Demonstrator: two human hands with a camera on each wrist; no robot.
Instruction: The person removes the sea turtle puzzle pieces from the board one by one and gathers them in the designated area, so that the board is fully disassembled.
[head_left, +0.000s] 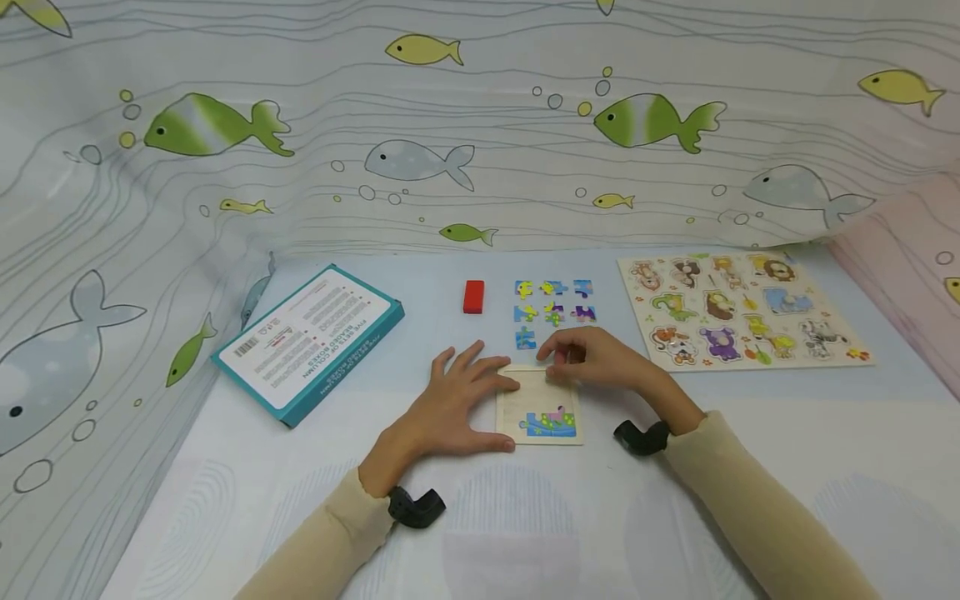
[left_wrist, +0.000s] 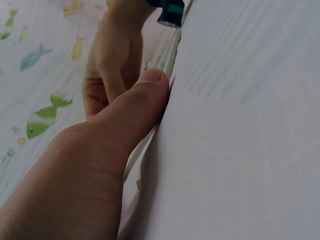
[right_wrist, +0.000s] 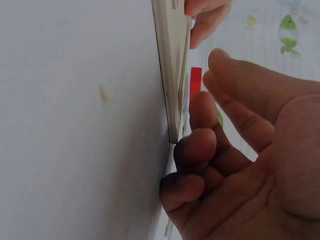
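Observation:
A small square wooden puzzle tray [head_left: 521, 404] lies on the table, with joined jigsaw pieces [head_left: 551, 423] in its lower right part. My left hand [head_left: 457, 404] rests at the tray's left side, fingers spread, the thumb by its near corner. In the left wrist view that thumb [left_wrist: 140, 100] touches the tray's edge. Over the tray's far right corner is my right hand [head_left: 588, 358], its fingers loosely bent. The right wrist view shows nothing between its thumb [right_wrist: 240, 70] and fingers. Several loose jigsaw pieces [head_left: 553, 313] lie in rows beyond the tray.
A teal-edged box [head_left: 307, 342] lies at the left. A red block [head_left: 473, 297] sits beyond the left hand. An animal puzzle board [head_left: 738, 312] is at the right. Behind the table hangs a fish-patterned cloth [head_left: 525, 192].

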